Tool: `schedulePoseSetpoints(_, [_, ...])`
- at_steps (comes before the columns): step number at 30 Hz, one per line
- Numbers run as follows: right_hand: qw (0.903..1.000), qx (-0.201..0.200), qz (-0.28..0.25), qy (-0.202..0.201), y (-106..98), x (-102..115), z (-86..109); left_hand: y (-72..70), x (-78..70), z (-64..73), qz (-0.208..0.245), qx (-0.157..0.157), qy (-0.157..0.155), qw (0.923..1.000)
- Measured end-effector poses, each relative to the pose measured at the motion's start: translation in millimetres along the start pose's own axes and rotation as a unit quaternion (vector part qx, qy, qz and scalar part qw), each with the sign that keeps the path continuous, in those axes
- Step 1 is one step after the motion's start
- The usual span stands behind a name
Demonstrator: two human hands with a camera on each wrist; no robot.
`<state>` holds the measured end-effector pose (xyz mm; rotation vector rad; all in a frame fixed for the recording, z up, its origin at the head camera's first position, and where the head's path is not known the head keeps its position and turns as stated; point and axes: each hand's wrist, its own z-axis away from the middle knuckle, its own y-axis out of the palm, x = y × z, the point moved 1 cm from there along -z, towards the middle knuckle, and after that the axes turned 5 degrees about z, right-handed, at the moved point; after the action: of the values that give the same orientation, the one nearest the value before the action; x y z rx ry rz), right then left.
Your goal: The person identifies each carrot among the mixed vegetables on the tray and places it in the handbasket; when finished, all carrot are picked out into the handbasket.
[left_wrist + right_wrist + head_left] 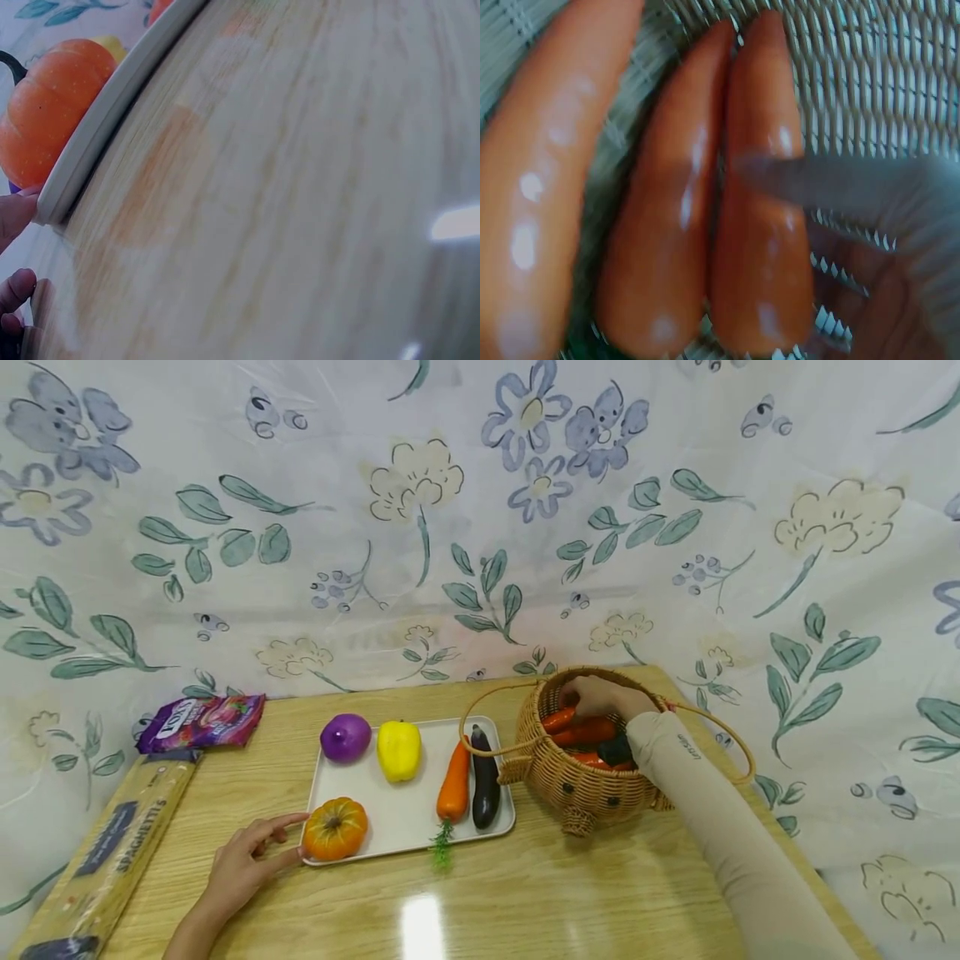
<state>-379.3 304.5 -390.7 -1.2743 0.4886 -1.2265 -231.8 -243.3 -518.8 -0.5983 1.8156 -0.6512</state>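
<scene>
My left hand (247, 864) is at the near left corner of the white tray (393, 835), its fingertips touching the rim beside an orange pumpkin (335, 829). A purple onion-like vegetable (346, 737), a yellow bell pepper (399, 751), a carrot (453, 789) with green fronds and an eggplant (486, 785) also lie on this tray. Inside the wicker basket (592, 797), my right hand (600, 696) reaches among several carrots. In the right wrist view, a blurred straight digit lies across the rightmost carrot (761, 247); I cannot tell whether the hand grips it.
The basket has an animal face and loop handles (487, 689); one handle overlaps the tray's right end in the head view. A spaghetti pack (112, 852) lies along the table's left side, below a purple Fox's bag (202, 724). A floral cloth (450, 527) hangs behind.
</scene>
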Motion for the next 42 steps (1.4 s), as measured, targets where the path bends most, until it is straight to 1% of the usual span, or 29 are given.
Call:
schedulePoseSetpoints(4, [0.9998, 0.015, 0.012, 0.004, -8, 7, 5.8, 1.4, 1.1, 1.2, 0.003, 0.000, -0.002, 1.0000])
schedulePoseSetpoints(5, [0.9995, 0.023, 0.017, 0.017, -13, 16, 10.9, 1.3, 1.3, 1.4, 0.004, 0.000, -0.003, 1.0000])
schedulePoseSetpoints(6, [0.9993, 0.027, 0.018, 0.018, -14, 18, 12.3, 1.1, 1.5, 1.5, 0.004, 0.000, -0.002, 1.0000])
schedulePoseSetpoints(9, [0.9992, 0.033, 0.021, 0.012, -21, 26, 18.4, -0.5, 1.5, 1.2, 0.005, 0.000, 0.002, 1.0000])
schedulePoseSetpoints(12, [0.9994, 0.022, 0.026, 0.000, -28, 37, 27.4, -2.6, 1.2, 0.0, 0.002, -0.001, 0.007, 1.0000])
schedulePoseSetpoints(15, [0.9985, -0.015, 0.047, -0.024, -33, 54, 37.7, -5.2, 1.2, -0.5, -0.001, 0.003, 0.001, 1.0000])
schedulePoseSetpoints(18, [0.9938, -0.081, 0.061, -0.045, -34, 79, 49.4, -7.0, 1.0, -1.3, -0.001, 0.011, -0.011, 0.9999])
schedulePoseSetpoints(20, [0.9891, -0.129, 0.054, -0.047, -31, 98, 57.4, -7.8, 0.7, -1.8, 0.000, 0.016, -0.015, 0.9997])
schedulePoseSetpoints(22, [0.9843, -0.169, 0.031, -0.040, -26, 119, 64.7, -8.4, 0.6, -1.9, 0.001, 0.018, -0.017, 0.9997])
schedulePoseSetpoints(24, [0.9794, -0.199, -0.003, -0.034, -19, 139, 70.0, -8.5, 1.2, -1.8, 0.001, 0.019, -0.017, 0.9997])
schedulePoseSetpoints(26, [0.9748, -0.219, -0.037, -0.025, -10, 157, 73.0, -8.3, 1.7, -1.6, 0.001, 0.020, -0.018, 0.9996])
schedulePoseSetpoints(28, [0.9701, -0.231, -0.072, -0.018, 2, 173, 72.4, -8.1, 2.2, -1.3, 0.001, 0.021, -0.023, 0.9995])
schedulePoseSetpoints(31, [0.9650, -0.245, -0.093, -0.006, 25, 194, 66.5, -8.5, 2.7, -0.8, 0.005, 0.026, -0.031, 0.9992])
schedulePoseSetpoints(33, [0.9640, -0.248, -0.096, 0.002, 42, 206, 60.0, -9.0, 2.4, -0.9, 0.011, 0.030, -0.034, 0.9989])
schedulePoseSetpoints(36, [0.9664, -0.244, -0.080, 0.013, 68, 222, 47.4, -9.6, 1.7, -1.7, 0.021, 0.035, -0.038, 0.9984])
schedulePoseSetpoints(39, [0.9686, -0.240, -0.057, 0.030, 93, 232, 31.4, -10.0, 1.9, -1.7, 0.024, 0.036, -0.038, 0.9983])
schedulePoseSetpoints(42, [0.9675, -0.244, -0.017, 0.064, 114, 236, 17.7, -10.4, 2.9, -1.3, 0.020, 0.033, -0.036, 0.9986])
